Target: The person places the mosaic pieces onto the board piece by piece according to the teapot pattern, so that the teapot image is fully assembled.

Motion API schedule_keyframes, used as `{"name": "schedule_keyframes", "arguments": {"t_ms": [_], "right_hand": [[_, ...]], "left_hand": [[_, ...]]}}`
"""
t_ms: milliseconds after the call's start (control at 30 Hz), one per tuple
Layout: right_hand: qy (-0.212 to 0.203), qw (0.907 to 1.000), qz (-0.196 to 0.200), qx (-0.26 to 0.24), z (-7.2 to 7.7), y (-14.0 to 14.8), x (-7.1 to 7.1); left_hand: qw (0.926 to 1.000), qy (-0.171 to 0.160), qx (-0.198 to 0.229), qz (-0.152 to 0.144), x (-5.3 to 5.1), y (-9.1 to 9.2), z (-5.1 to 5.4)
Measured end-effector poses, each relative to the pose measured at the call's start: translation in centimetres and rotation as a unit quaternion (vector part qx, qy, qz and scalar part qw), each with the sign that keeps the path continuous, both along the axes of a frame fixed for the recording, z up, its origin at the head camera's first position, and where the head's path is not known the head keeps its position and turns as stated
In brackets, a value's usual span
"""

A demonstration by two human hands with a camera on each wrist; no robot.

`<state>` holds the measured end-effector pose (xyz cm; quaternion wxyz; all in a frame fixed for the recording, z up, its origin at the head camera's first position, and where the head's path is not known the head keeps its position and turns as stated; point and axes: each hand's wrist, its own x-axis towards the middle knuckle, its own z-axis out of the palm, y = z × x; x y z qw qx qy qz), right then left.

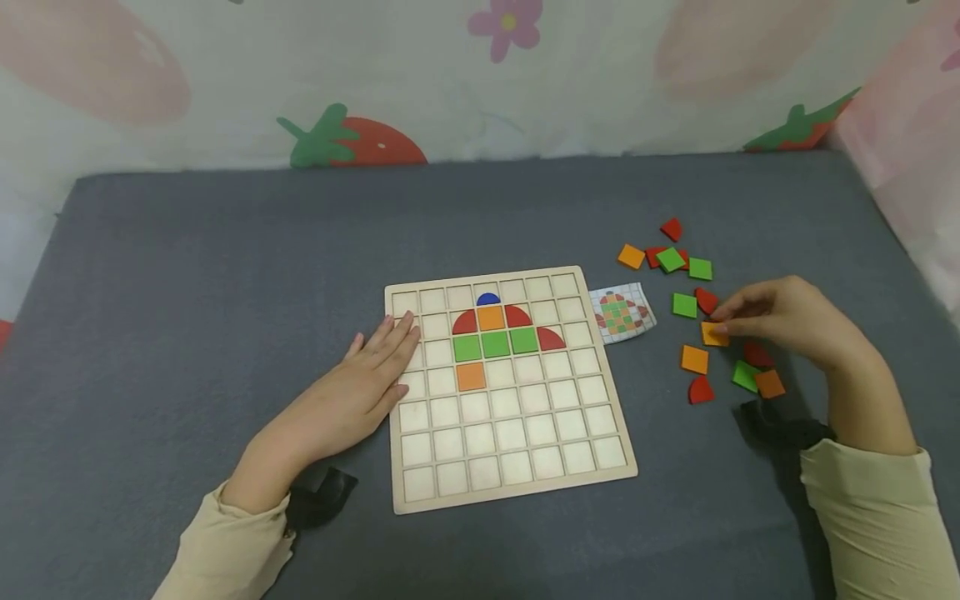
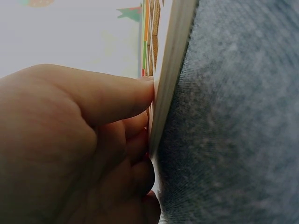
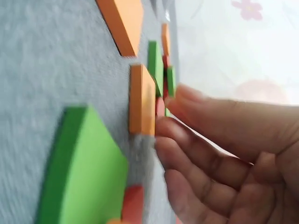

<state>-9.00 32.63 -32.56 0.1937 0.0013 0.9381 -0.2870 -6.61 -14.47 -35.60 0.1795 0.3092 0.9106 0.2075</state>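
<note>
My left hand (image 1: pixel 348 400) rests with spread, fairly straight fingers on the left edge of the wooden grid board (image 1: pixel 513 493); its thumb touches the rim in the left wrist view. The board bears a blue half-round (image 1: pixel 488 298), orange squares (image 1: pixel 471 377), green squares (image 1: pixel 495 343) and red rounded pieces (image 1: pixel 551 338). My right hand (image 1: pixel 795 321) is over the loose tiles, fingertips at an orange square (image 1: pixel 708 336). In the right wrist view, fingers touch or nearly touch that orange tile (image 3: pixel 142 100), with thumb and forefinger apart and nothing held between them.
A small pattern card (image 1: pixel 633 327) lies at the board's right edge. Loose green tiles (image 1: pixel 684 305), orange tiles (image 1: pixel 694 359) and red pieces (image 1: pixel 701 390) are scattered on the grey cloth to its right, some overlapping. A printed curtain (image 1: pixel 585 100) hangs behind.
</note>
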Motion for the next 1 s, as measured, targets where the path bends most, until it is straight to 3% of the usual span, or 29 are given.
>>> {"name": "schedule_keyframes", "arguments": {"t_ms": [367,1000], "right_hand": [[0.033,0.9994,0.013,-0.002,-0.4,-1.8,-2.0],[0.044,0.9986,0.026,0.009,-0.9,-2.8,-2.0]], "left_hand": [[1.0000,0.000,0.003,0.003,0.1,0.1,-0.2],[1.0000,0.003,0.004,0.002,0.0,0.0,-0.2]]}}
